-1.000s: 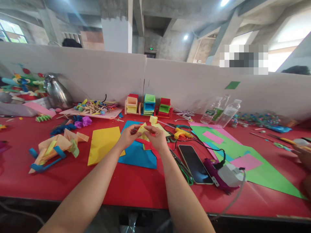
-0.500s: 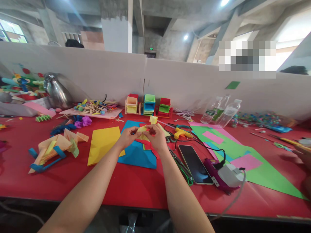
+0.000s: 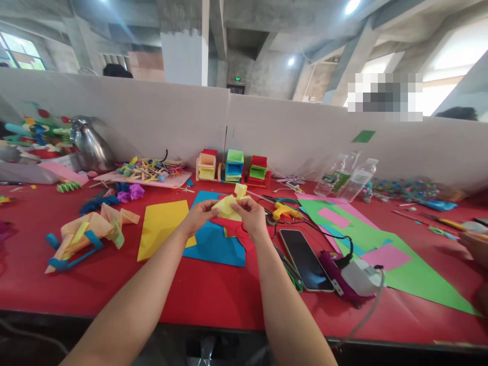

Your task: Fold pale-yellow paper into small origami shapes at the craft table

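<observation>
Between my hands is a small piece of pale yellow paper (image 3: 225, 207), partly folded. My left hand (image 3: 201, 216) pinches its left side, and my right hand (image 3: 249, 213) pinches its right side. Both hands hover over a blue sheet of paper (image 3: 217, 249) with red paper pieces (image 3: 238, 231) on it. Just beyond my fingers stands a small pale yellow paper box (image 3: 240, 190). To the left of my left hand lies a yellow sheet (image 3: 162, 229). A yellow glue gun (image 3: 285, 211) rests to the right of my right hand.
Three small paper drawer stacks (image 3: 234, 165) stand against the white partition (image 3: 160, 117). A phone (image 3: 307, 259) and a purple power strip (image 3: 343, 279) lie to the right, beside green paper (image 3: 419, 274). Peach folded paper (image 3: 87, 229) is at left. Another person's hand (image 3: 475, 244) shows far right.
My hands have moved apart a little, and more of the pale yellow paper shows between them. The things on the table stay where they were.
</observation>
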A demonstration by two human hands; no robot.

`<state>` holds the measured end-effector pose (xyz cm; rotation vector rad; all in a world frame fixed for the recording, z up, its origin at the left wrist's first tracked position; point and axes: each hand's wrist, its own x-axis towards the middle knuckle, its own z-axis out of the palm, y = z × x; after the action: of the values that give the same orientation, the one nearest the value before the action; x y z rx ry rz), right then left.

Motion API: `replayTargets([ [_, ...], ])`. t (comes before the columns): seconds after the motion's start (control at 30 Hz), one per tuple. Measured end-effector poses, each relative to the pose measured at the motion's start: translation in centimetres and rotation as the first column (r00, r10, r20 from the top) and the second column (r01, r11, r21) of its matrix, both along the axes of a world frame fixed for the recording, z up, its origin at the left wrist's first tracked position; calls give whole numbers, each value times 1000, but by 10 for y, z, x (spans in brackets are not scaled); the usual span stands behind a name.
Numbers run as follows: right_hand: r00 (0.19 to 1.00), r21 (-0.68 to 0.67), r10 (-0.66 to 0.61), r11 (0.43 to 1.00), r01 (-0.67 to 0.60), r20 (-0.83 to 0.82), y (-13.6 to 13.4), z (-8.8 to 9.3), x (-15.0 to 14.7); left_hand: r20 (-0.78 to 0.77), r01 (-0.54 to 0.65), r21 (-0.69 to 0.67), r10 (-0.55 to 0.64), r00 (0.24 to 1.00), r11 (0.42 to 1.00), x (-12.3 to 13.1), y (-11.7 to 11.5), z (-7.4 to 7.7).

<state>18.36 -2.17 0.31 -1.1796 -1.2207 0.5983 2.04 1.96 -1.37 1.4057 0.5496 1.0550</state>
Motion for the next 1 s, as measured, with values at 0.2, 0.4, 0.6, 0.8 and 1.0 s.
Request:
replayTargets([
  [0.2,998,-43,59,997,-60,-20,-2,2,-2,50,-86,-37,88,995,996,2,5,-7],
  [0.4,980,-73,189,978,-194,-62,-4,2,-7,119,-138,-101,150,982,985,6,6,-11],
  [0.6,956,-40,259,963,-266,-141,-2,0,-9,183,-71,-109,91,979,991,8,-4,-1],
  [0.8,948,-9,273,961,-278,-162,-2,2,-5,218,8,-123,19,976,992,2,-6,8],
  [1.0,951,27,288,958,-287,-113,-9,8,-12,368,-56,-209,132,920,976,9,2,-1],
])
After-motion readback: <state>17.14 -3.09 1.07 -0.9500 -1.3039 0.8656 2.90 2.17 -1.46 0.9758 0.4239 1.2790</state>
